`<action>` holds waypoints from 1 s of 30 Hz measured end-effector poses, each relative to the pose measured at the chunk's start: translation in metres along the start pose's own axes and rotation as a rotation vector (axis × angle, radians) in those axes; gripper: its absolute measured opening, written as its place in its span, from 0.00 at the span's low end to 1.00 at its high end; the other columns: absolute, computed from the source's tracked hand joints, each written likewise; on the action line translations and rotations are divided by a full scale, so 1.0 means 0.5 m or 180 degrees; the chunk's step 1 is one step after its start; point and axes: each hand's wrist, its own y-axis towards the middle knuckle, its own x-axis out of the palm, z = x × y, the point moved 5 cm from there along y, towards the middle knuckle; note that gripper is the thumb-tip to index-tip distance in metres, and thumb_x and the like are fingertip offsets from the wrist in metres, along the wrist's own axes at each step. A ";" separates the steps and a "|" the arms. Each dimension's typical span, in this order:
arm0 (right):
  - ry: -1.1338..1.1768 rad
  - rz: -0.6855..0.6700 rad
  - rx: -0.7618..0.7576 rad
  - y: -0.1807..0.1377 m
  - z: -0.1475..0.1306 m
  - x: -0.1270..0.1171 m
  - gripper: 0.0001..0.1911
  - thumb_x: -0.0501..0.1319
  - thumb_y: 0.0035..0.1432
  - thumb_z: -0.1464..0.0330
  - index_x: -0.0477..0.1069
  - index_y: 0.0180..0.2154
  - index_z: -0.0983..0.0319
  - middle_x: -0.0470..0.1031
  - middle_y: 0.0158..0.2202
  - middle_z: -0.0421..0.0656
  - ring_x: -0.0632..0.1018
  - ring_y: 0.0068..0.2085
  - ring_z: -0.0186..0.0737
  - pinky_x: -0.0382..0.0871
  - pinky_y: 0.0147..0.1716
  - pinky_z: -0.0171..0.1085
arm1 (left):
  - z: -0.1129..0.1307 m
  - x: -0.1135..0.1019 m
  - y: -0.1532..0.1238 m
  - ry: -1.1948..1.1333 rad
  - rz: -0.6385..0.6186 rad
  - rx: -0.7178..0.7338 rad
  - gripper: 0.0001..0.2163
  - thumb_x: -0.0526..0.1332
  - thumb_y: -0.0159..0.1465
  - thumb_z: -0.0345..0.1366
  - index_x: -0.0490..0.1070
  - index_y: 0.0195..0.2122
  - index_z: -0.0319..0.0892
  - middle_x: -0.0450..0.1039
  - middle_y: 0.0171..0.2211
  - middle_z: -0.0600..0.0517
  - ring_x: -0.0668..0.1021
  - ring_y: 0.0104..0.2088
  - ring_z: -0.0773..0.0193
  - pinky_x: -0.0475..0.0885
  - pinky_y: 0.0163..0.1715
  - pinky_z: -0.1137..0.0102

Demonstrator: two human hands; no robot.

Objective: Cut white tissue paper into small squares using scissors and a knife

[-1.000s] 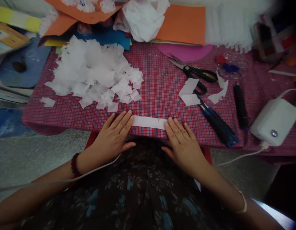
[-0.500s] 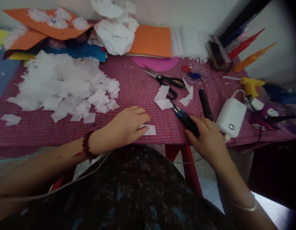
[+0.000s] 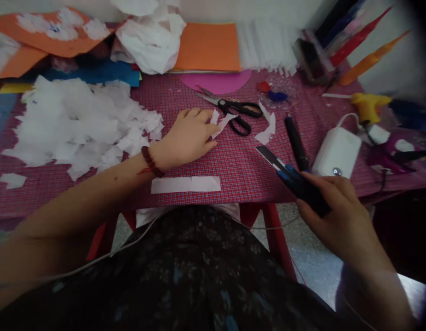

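Observation:
My left hand (image 3: pixel 188 135) lies palm down on the tabletop, fingers stretched out and thumb apart. Its fingertips touch a loose scrap of white paper (image 3: pixel 227 123) close to the black-handled scissors (image 3: pixel 235 107). Below my left wrist a white paper strip (image 3: pixel 186 184) lies flat near the front edge. My right hand (image 3: pixel 340 214) is closed round the black and blue handle of another pair of scissors (image 3: pixel 291 177), held over the table's right part with the blades pointing up and left. The blades look shut.
White paper pieces (image 3: pixel 78 119) are heaped on the left. Behind stand crumpled white paper (image 3: pixel 151 43) and orange sheets (image 3: pixel 206 46). To the right are a black stick-like tool (image 3: pixel 296 142), a white power bank (image 3: pixel 337 151) with a cable and a yellow glue gun (image 3: pixel 370 108).
My left hand has moved up and left off the paper strip to the scrap near the scissors. My right hand has drawn the blue scissors right and down, away from that scrap.

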 end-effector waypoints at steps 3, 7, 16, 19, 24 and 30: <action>0.0433 -0.0259 -0.0120 -0.016 -0.010 0.020 0.25 0.61 0.63 0.65 0.67 0.61 0.56 0.71 0.46 0.49 0.77 0.46 0.52 0.75 0.45 0.51 | -0.001 -0.026 -0.033 -0.0440 0.0200 0.0085 0.13 0.57 0.69 0.37 0.75 0.50 0.38 0.71 0.54 0.42 0.73 0.55 0.49 0.67 0.55 0.55; 0.0660 -0.0599 -0.0361 -0.019 -0.030 0.056 0.22 0.61 0.65 0.65 0.67 0.60 0.58 0.71 0.44 0.46 0.78 0.43 0.47 0.76 0.43 0.47 | 0.025 -0.022 -0.103 -0.0631 -0.0184 0.0026 0.07 0.59 0.67 0.37 0.74 0.37 0.39 0.74 0.36 0.48 0.76 0.37 0.59 0.70 0.39 0.64; 0.0670 -0.0790 -0.0517 -0.012 -0.023 0.076 0.24 0.61 0.64 0.66 0.67 0.61 0.57 0.71 0.45 0.48 0.78 0.43 0.49 0.77 0.40 0.49 | 0.028 0.020 -0.169 -0.0983 -0.0319 -0.0312 0.04 0.60 0.63 0.31 0.70 0.30 0.41 0.69 0.30 0.52 0.73 0.33 0.63 0.67 0.36 0.67; 0.0686 -0.0798 -0.0532 -0.009 -0.027 0.077 0.24 0.61 0.65 0.65 0.68 0.61 0.56 0.71 0.45 0.48 0.79 0.42 0.49 0.77 0.39 0.49 | 0.032 0.025 -0.169 -0.1283 -0.0108 -0.0207 0.07 0.58 0.64 0.28 0.70 0.28 0.41 0.69 0.29 0.53 0.72 0.32 0.64 0.67 0.35 0.68; 0.0798 -0.0875 -0.0573 -0.001 -0.040 0.078 0.24 0.61 0.65 0.66 0.67 0.61 0.55 0.71 0.46 0.47 0.79 0.43 0.48 0.78 0.39 0.47 | 0.038 0.026 -0.186 -0.1266 0.0167 -0.0060 0.07 0.58 0.66 0.28 0.70 0.30 0.41 0.70 0.31 0.51 0.73 0.35 0.63 0.69 0.37 0.67; 0.0793 -0.0915 -0.0725 0.006 -0.046 0.079 0.24 0.61 0.65 0.68 0.66 0.61 0.54 0.71 0.47 0.48 0.78 0.44 0.49 0.78 0.37 0.46 | 0.044 0.018 -0.192 -0.1278 0.0210 -0.0051 0.08 0.61 0.66 0.32 0.71 0.46 0.41 0.74 0.46 0.46 0.75 0.49 0.57 0.70 0.51 0.60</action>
